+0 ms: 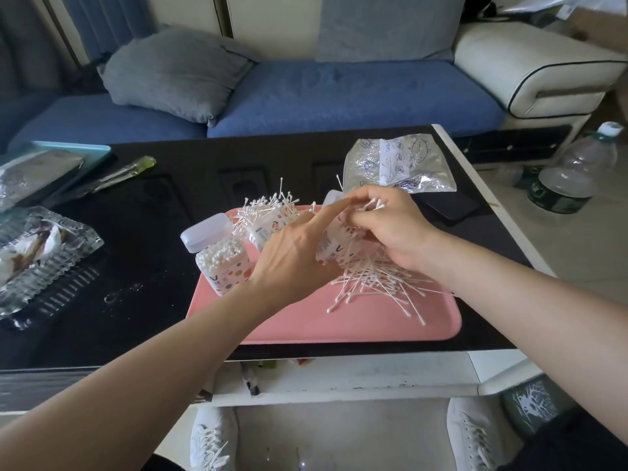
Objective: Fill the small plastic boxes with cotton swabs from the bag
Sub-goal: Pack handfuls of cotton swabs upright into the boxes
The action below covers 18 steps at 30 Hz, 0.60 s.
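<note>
Head view: both bare forearms reach over a pink tray (339, 321) on a black table (153, 215). The left hand (292, 256) grips a small plastic box (331, 244), tilted with its mouth toward the right hand, while the index finger lies stretched out straight along the top. The right hand (390, 229) has its fingers curled round a bundle of cotton swabs (373, 203) and holds it at the box's mouth, with the white tips showing just past the fingertips.

Under the right hand and its wrist, a heap of loose swabs (377, 283) lies scattered across the tray. Just left of the left hand stands a filled box (222, 263), upright, its hinged lid (207, 232) flipped open and the swab heads packed tight inside. Beyond the left hand a third box (265, 229) leans on the tray with swabs bristling out of it in all directions. Past the right hand, off the tray, a crumpled clear plastic bag (394, 164) lies flat on the table.

Well to the left of the left hand sits clear plastic packaging (40, 253). Far right of the right hand, a water bottle (574, 175) stands on the floor. A blue sofa (339, 93) with a grey cushion (173, 73) is beyond the table.
</note>
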Each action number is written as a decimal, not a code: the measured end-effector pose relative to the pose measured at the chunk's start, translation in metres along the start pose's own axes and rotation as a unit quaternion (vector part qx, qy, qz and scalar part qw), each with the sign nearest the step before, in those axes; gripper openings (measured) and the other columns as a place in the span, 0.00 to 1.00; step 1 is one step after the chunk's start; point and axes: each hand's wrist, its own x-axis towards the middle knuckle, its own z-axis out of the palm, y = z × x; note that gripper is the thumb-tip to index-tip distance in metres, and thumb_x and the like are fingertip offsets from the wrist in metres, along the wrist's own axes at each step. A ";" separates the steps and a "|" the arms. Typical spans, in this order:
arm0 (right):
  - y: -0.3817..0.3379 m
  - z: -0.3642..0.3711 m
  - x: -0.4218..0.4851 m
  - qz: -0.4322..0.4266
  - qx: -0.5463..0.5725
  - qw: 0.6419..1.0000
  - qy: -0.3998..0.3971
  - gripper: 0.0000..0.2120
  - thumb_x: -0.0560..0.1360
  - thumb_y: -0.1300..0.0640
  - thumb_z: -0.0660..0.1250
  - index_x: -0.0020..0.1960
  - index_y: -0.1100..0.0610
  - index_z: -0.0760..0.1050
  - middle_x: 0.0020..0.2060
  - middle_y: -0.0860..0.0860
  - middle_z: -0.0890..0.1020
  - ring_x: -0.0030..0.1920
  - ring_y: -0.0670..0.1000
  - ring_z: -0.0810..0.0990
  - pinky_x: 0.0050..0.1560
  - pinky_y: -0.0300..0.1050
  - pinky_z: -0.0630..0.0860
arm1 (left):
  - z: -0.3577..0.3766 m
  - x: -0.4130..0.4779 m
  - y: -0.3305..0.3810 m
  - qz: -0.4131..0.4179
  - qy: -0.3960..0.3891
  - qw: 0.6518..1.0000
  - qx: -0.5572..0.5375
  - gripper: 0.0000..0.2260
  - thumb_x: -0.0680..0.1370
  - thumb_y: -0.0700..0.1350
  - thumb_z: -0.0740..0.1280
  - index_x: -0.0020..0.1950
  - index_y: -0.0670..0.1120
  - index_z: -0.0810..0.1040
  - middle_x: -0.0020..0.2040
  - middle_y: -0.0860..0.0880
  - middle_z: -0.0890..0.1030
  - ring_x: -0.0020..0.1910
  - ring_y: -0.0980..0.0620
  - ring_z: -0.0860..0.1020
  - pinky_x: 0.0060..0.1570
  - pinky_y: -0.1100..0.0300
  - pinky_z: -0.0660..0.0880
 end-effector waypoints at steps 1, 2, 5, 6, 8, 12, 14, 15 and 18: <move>0.000 -0.002 0.000 0.001 -0.005 1.000 0.007 0.10 0.67 0.62 0.76 0.48 0.55 0.85 0.43 0.62 0.85 0.40 0.54 0.84 0.47 0.52 0.81 | 0.000 0.000 -0.001 -0.003 0.003 1.000 -0.001 0.36 0.68 0.55 0.66 0.77 0.62 0.63 0.51 0.49 0.78 0.40 0.48 0.77 0.35 0.49 0.77; -0.002 -0.004 -0.001 0.004 -0.017 1.000 0.017 0.11 0.64 0.57 0.78 0.47 0.54 0.85 0.42 0.60 0.86 0.41 0.55 0.85 0.49 0.54 0.82 | 0.000 0.000 -0.002 -0.009 0.009 1.000 -0.005 0.35 0.68 0.54 0.68 0.75 0.61 0.66 0.52 0.50 0.78 0.41 0.48 0.77 0.36 0.48 0.77; -0.007 -0.013 0.001 0.001 -0.033 0.999 0.031 0.07 0.67 0.56 0.79 0.44 0.54 0.85 0.41 0.57 0.87 0.42 0.56 0.87 0.47 0.52 0.83 | -0.001 0.001 -0.005 -0.038 0.033 0.998 -0.023 0.29 0.67 0.51 0.72 0.69 0.58 0.74 0.55 0.53 0.78 0.44 0.49 0.79 0.40 0.49 0.79; -0.007 -0.016 0.002 -0.002 -0.022 0.999 0.029 0.04 0.70 0.60 0.77 0.44 0.57 0.85 0.41 0.58 0.87 0.40 0.53 0.86 0.43 0.48 0.83 | -0.001 0.001 -0.005 -0.044 0.042 0.998 -0.026 0.28 0.67 0.50 0.74 0.68 0.57 0.75 0.55 0.54 0.78 0.44 0.50 0.80 0.40 0.49 0.79; -0.010 -0.021 0.003 -0.008 -0.016 0.999 0.027 0.04 0.73 0.65 0.75 0.47 0.64 0.83 0.40 0.57 0.86 0.36 0.47 0.84 0.36 0.39 0.80 | -0.002 0.001 -0.006 -0.051 0.063 0.996 -0.030 0.26 0.68 0.49 0.76 0.65 0.55 0.77 0.53 0.54 0.79 0.43 0.51 0.80 0.40 0.49 0.79; -0.010 -0.028 0.007 0.019 0.038 0.999 -0.013 0.03 0.74 0.67 0.73 0.47 0.66 0.81 0.39 0.55 0.83 0.37 0.48 0.83 0.37 0.38 0.80 | -0.003 0.001 -0.010 -0.055 0.081 0.994 -0.041 0.26 0.67 0.47 0.77 0.64 0.53 0.78 0.53 0.54 0.79 0.45 0.51 0.80 0.41 0.48 0.79; -0.010 -0.030 0.009 0.025 0.050 0.998 -0.030 0.02 0.74 0.68 0.73 0.46 0.65 0.81 0.39 0.55 0.84 0.38 0.49 0.84 0.40 0.38 0.80 | -0.004 0.001 -0.013 -0.056 0.084 0.994 -0.038 0.26 0.67 0.47 0.77 0.64 0.54 0.77 0.54 0.55 0.79 0.46 0.50 0.80 0.41 0.48 0.80; -0.011 -0.031 0.009 0.026 0.053 0.998 -0.038 0.03 0.73 0.68 0.73 0.47 0.65 0.81 0.40 0.55 0.84 0.39 0.49 0.84 0.40 0.39 0.81 | -0.004 0.001 -0.015 -0.056 0.085 0.994 -0.034 0.26 0.68 0.47 0.77 0.64 0.55 0.77 0.54 0.56 0.79 0.47 0.50 0.80 0.42 0.48 0.80; -0.015 -0.036 0.008 0.030 0.008 0.995 -0.091 0.09 0.73 0.66 0.75 0.53 0.61 0.82 0.45 0.56 0.84 0.43 0.53 0.85 0.44 0.42 0.82 | -0.005 0.000 -0.018 -0.057 0.088 0.994 -0.017 0.25 0.69 0.48 0.77 0.64 0.56 0.76 0.54 0.56 0.79 0.47 0.50 0.80 0.42 0.48 0.79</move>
